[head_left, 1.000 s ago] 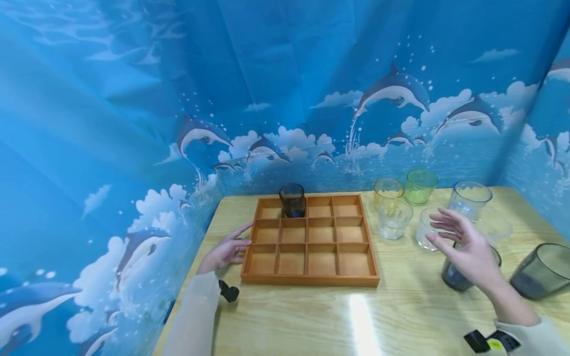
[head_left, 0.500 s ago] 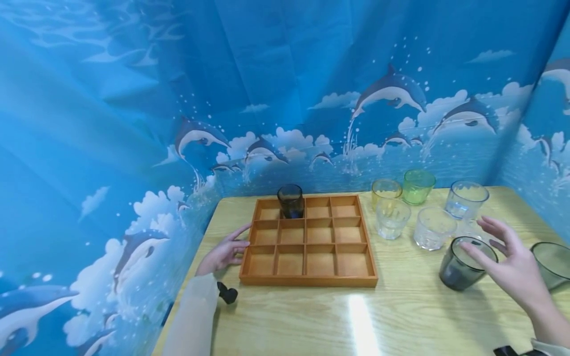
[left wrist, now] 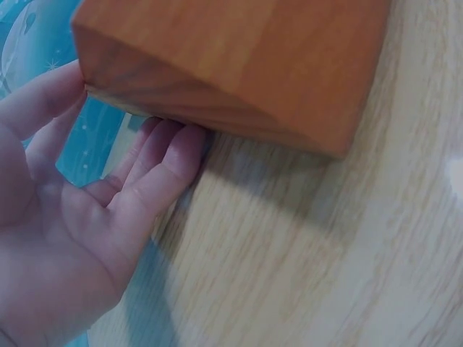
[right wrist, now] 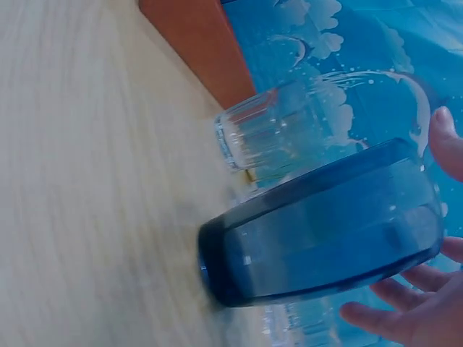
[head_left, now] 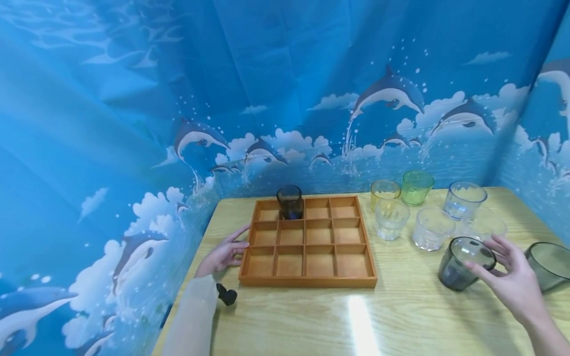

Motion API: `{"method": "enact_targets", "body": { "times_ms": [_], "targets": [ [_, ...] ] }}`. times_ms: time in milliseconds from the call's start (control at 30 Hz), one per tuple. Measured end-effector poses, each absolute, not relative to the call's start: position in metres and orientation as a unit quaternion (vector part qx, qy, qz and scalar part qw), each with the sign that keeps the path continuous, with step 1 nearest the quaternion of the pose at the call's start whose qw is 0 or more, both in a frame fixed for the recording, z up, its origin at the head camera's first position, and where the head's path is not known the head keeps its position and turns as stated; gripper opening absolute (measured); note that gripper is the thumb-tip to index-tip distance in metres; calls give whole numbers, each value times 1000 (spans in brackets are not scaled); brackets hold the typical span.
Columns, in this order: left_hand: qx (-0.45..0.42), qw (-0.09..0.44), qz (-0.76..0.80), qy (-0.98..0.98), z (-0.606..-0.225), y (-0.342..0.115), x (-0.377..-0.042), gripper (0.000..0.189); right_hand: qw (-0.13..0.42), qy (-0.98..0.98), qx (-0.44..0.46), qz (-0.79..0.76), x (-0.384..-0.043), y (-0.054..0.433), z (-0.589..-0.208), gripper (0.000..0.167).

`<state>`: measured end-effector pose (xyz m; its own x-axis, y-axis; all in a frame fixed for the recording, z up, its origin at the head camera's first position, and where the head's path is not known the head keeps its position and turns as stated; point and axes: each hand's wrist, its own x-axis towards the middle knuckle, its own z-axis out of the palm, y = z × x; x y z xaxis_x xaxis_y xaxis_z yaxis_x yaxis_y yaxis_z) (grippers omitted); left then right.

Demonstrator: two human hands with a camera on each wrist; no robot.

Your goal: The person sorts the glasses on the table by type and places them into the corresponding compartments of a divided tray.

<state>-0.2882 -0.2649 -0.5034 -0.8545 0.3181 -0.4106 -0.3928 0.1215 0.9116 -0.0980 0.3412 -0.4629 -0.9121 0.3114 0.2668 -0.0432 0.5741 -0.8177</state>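
Observation:
A wooden divided tray [head_left: 307, 282] lies on the table, and my left hand [head_left: 222, 254] touches its left side with the fingertips. In the left wrist view the fingers [left wrist: 177, 163] rest against the tray's wall [left wrist: 217, 79]. One dark glass [head_left: 290, 203] stands in a back-row compartment, second from the left. My right hand [head_left: 512, 282] is at the right side of a smoky grey glass [head_left: 458, 272], thumb and fingers spread about it. In the right wrist view the thumb [right wrist: 445, 134] is apart from this upright glass [right wrist: 325, 224]; whether the other fingers touch it is unclear.
Right of the tray stand a yellow glass [head_left: 384, 190], a green glass [head_left: 417, 190], a bluish clear glass [head_left: 465, 200] and clear glasses [head_left: 392, 222]. A larger grey glass [head_left: 549, 269] is behind my right hand. Dolphin-print cloth [head_left: 285, 99] hangs beyond the table [head_left: 289, 321].
My right hand has moved right and down from above the clear glasses to the side of the smoky grey glass. My left hand has stayed at the tray.

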Motion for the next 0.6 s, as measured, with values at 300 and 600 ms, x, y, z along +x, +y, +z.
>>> {"method": "enact_targets", "body": {
  "times_ms": [300, 600],
  "targets": [
    [-30, 266, 662, 700, -504, -264, -288, 56, 188, -854, -66, 481, -97, 340, -478, 86],
    [-26, 264, 657, 705, -505, -265, -287, 57, 195, -843, -51, 499, -99, 337, -484, 86]
  ]
}}
